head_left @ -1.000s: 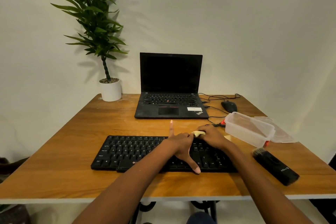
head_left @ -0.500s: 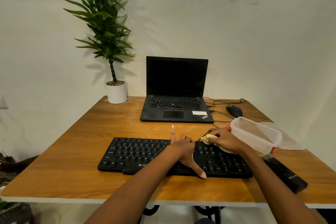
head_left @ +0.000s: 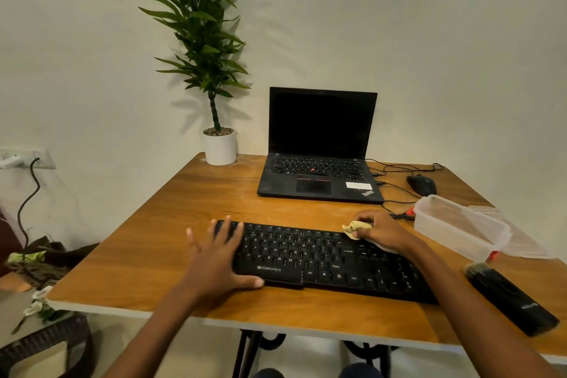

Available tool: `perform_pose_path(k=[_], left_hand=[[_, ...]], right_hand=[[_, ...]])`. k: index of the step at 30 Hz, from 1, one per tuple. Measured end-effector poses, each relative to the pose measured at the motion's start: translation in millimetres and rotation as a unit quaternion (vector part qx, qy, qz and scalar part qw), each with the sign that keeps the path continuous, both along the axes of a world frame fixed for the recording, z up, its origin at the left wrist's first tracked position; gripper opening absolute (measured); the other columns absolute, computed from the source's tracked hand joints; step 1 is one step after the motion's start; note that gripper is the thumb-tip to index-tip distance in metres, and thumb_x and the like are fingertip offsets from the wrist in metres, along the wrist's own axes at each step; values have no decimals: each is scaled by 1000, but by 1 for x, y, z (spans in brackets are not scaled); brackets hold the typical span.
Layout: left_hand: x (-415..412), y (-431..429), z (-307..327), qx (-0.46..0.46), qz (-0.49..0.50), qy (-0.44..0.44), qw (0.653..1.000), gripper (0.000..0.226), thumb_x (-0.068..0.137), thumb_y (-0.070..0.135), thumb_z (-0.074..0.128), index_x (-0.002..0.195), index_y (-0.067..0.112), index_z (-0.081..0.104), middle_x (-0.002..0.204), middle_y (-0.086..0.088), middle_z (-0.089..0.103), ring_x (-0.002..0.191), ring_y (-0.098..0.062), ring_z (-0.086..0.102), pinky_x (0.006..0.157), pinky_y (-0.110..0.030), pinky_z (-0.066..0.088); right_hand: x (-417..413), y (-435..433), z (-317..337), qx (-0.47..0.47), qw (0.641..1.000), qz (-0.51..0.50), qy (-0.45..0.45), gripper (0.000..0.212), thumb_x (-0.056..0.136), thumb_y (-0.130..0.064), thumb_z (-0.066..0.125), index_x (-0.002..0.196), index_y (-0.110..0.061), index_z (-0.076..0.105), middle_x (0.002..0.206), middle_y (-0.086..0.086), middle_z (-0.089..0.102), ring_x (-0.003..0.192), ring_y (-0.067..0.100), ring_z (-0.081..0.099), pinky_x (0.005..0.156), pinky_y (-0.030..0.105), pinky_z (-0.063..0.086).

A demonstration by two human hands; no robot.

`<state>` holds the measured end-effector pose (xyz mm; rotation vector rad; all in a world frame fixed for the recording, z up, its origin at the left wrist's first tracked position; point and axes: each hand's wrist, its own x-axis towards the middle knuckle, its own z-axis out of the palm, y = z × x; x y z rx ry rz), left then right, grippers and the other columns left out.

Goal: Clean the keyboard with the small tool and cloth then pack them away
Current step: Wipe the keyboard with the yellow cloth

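Wiping the keyboard (head_left: 322, 258) runs on: the right grip (head_left: 383, 232), fingers curled around the bunched yellow cloth (head_left: 356, 226), has slid from mid-keyboard to its rear edge, right of centre. The left grip (head_left: 214, 258) has shifted to the keyboard's left end, fingers spread flat, bracing it. The cloth pass looks about midway, and packing remains. On the surface (head_left: 190, 209): one keyboard, one cloth, one black brush tool (head_left: 509, 298) at the front right corner, one clear container (head_left: 460, 227), one lid (head_left: 521, 239), one laptop (head_left: 319, 144), one mouse (head_left: 422, 185).

The table (head_left: 171, 218) is smooth brown wood grain. The keyboard (head_left: 322, 258) is matt black plastic. The container (head_left: 457, 224) is clear, glossy plastic.
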<state>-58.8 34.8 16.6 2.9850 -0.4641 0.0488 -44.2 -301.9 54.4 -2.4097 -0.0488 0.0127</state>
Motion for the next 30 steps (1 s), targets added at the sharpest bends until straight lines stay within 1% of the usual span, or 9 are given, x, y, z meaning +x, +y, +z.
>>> perform_pose_path(k=[1,2,4,6,7,10,13,20,30], left_hand=[[-1,17,-4,-46,20,21,999,149,25,105,12,147,24,-18,152,-1,-24,144,-24,-16,108,-50,-17],[-4,29,-8,-101,30,44,993,146,34,102,29,148,22,-16,157,-2,-16,146,-22,-6,113,-46,-8],[-14,34,-14,-208,29,46,977,130,53,79,57,149,19,-8,159,-2,6,146,-19,9,117,-39,5],[-18,32,-17,-269,45,30,962,126,59,62,71,150,19,-5,157,-1,19,144,-23,15,117,-40,16],[-18,31,-16,-284,55,31,957,127,59,58,74,150,19,-5,156,-1,22,144,-25,16,116,-41,21],[-16,32,-15,-298,74,46,951,135,51,63,74,150,20,-6,154,-3,27,143,-28,21,112,-44,31],[-16,32,-17,-302,83,47,948,134,55,57,79,150,19,-6,155,-3,24,144,-28,16,113,-42,27],[-15,32,-17,-316,94,50,943,133,59,53,81,150,19,-9,157,-1,19,145,-27,9,113,-40,24],[-11,35,-22,-340,78,58,935,138,56,55,83,149,23,-15,156,2,22,145,-24,12,114,-44,27]], right_hand=[[1,0,1,5,1000,-2,7,18,83,-4,63,100,-3,66,91,1,59,82,12,51,68,21,38],[4,2,1,9,1000,-3,17,18,83,-4,62,100,-2,66,91,2,59,80,11,51,67,21,38],[10,9,1,10,999,-3,40,18,85,-4,60,100,0,67,89,2,59,76,9,50,65,21,38],[16,17,2,11,998,-1,54,17,85,-3,59,99,1,67,87,3,60,74,9,50,64,20,37],[20,21,2,10,998,0,57,16,85,-2,58,97,2,67,87,4,60,74,9,50,63,20,36],[28,30,4,-20,998,14,60,15,85,-3,58,95,2,68,88,6,61,74,10,50,65,22,36],[35,44,4,-32,997,28,65,16,85,-4,58,97,2,67,88,6,60,73,11,49,64,23,35],[60,109,2,2,993,72,89,14,87,-5,57,98,1,64,77,0,57,67,9,49,60,21,35],[95,200,1,-7,988,122,95,13,87,-6,57,96,1,63,74,2,57,62,10,50,54,20,37]])
